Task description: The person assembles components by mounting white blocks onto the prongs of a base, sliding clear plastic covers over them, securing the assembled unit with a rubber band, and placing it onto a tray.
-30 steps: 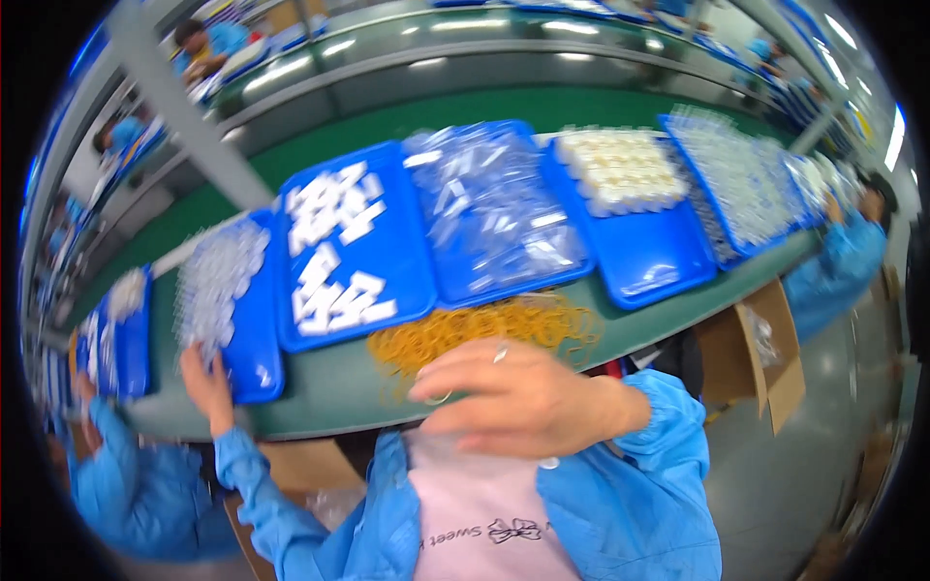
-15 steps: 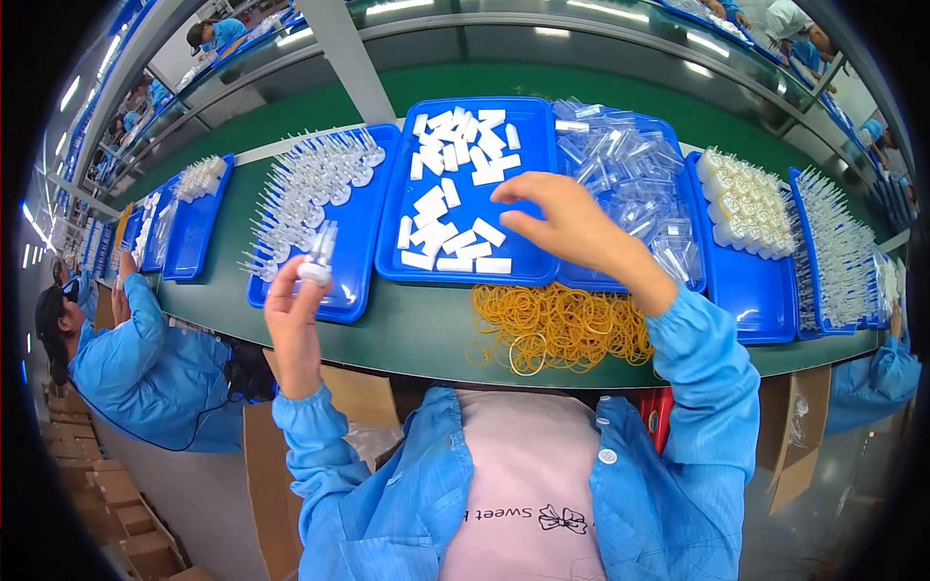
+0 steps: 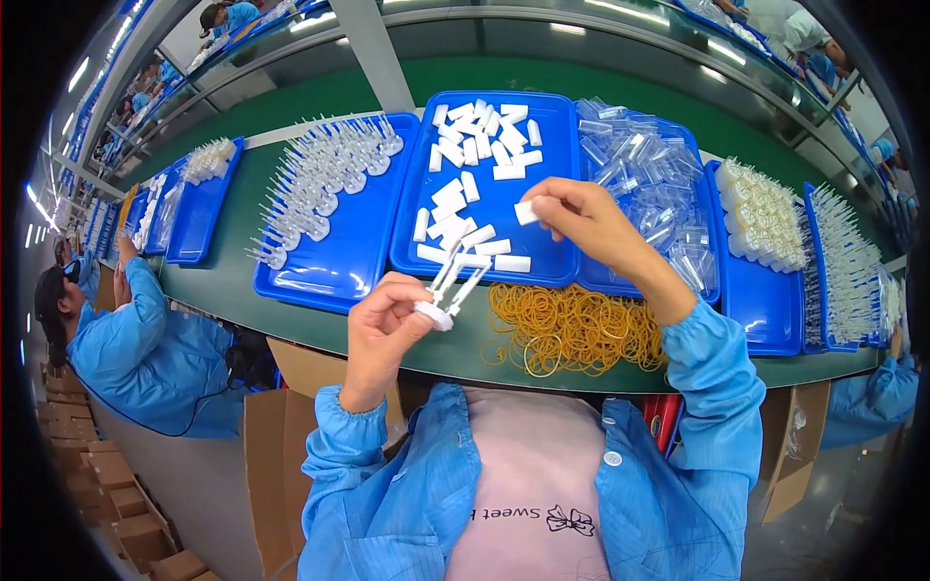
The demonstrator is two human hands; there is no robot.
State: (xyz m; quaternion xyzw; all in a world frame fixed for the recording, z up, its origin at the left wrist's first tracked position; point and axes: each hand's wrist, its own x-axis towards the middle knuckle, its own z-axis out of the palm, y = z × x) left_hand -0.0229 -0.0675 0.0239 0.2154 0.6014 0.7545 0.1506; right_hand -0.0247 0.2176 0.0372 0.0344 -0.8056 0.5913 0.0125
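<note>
Head view. The left hand (image 3: 383,324) was closed around a small white plastic nozzle part (image 3: 448,286), gripping it at its round base so that its thin prongs pointed up and away toward the trays. The right hand (image 3: 581,218) pinched a small white rectangular cap (image 3: 526,213) between thumb and fingertips, held just above the middle blue tray (image 3: 557,266), which carried a loose scatter of the same white caps (image 3: 475,160). The two parts were near each other but apart, each held by one end, apparently to leave the mating ends free. A tray of white nozzle parts (image 3: 320,184) lay to the left and a tray of clear plastic tubes (image 3: 644,169) to the right, both within arm's reach. A heap of yellow rubber bands (image 3: 572,329) lay on the green tabletop (image 3: 223,281) just in front of the trays. A co-worker in a blue coat (image 3: 145,339) sat at the left.
</note>
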